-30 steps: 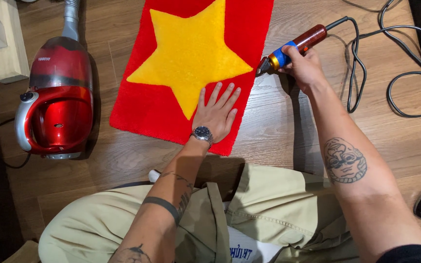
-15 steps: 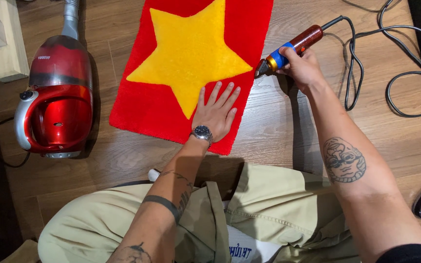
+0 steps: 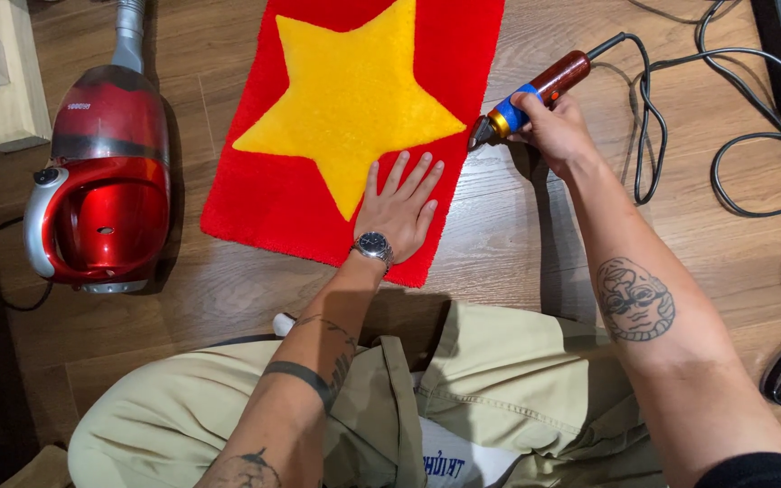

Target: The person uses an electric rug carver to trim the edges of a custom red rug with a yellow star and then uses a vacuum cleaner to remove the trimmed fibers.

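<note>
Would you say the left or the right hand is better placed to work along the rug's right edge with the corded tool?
Right, probably: the right hand grips the corded tool, its tip at the rug edge. The left hand lies flat on the rug.

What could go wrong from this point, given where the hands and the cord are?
The left hand lies flat on the red rug, fingertips close to the trimmer tip held by the right hand; a slip might nick them. The black cord loops loosely beside the arm and may snag.
</note>
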